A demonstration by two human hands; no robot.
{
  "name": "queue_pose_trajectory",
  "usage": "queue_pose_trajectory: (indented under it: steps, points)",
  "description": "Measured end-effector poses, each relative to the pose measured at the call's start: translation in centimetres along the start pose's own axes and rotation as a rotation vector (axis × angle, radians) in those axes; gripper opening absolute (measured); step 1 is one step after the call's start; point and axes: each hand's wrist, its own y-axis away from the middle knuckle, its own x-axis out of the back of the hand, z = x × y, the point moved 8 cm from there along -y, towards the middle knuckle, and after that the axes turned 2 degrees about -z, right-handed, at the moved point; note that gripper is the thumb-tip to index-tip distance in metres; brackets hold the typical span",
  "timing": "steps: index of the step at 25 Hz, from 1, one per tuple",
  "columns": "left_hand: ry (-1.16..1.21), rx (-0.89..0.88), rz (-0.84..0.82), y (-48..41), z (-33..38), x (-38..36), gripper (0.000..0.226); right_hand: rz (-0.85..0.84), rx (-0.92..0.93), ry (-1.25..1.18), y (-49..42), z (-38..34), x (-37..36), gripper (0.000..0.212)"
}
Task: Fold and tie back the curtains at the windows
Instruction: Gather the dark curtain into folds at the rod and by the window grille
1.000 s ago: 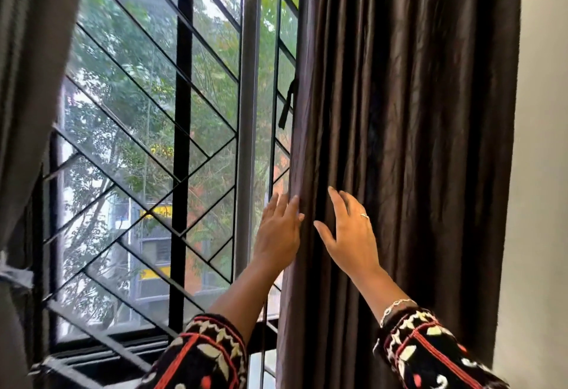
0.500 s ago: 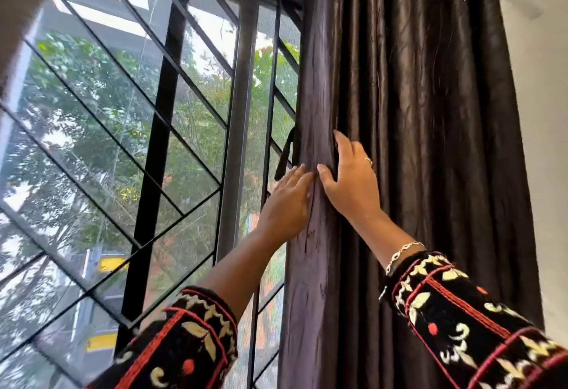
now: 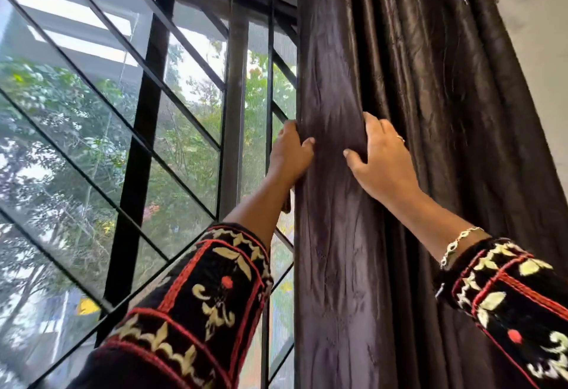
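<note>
Head view: the dark brown curtain (image 3: 332, 265) hangs gathered in vertical pleats at the right side of the window, beside the black grille (image 3: 138, 143). The left hand (image 3: 289, 158) grips its leading edge, thumb on the front and fingers wrapped behind. The right hand (image 3: 384, 164), near it at the same height, clutches the neighbouring fold, fingers curled into the pleat and thumb pressing the front.

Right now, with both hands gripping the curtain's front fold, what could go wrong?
1. The left hand and right hand hold only the front fold of the curtain; the pleats to the right hang loose, so the gather may come uneven.
2. The bracelet and ring on the right arm could snag the creased fabric.
3. The left hand reaches behind the curtain edge, close to the window grille, and might knock it.
</note>
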Motion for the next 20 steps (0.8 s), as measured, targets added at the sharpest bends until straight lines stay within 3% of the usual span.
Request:
queue_pose_trajectory:
  steps: [5,7,9,12,15,20]
  points:
    - [0.389,0.252,0.084,-5.0,-1.8,-0.5,0.063,0.011,0.086,-0.024,-0.8,0.1,-0.5,0.065]
    - [0.401,0.226,0.198,-6.1,-1.6,1.1,0.063,0.044,0.118,-0.008,-1.3,0.2,-0.4,0.065]
    - [0.120,-0.003,0.283,-6.5,0.3,4.1,0.064,0.105,0.128,0.004,-1.9,0.1,-0.4,0.067]
    - [-0.571,-0.347,0.275,-5.9,4.2,7.3,0.071,0.168,0.129,-0.054,-3.2,-0.6,-0.9,0.073]
    - [-1.203,-0.398,0.193,-5.7,4.4,10.6,0.057,0.170,0.131,-0.164,-4.5,-2.2,-2.1,0.072]
    - [-1.553,-0.263,0.218,-7.0,2.9,23.2,0.048,0.181,0.116,-0.296,-4.9,-7.0,-4.3,0.067]
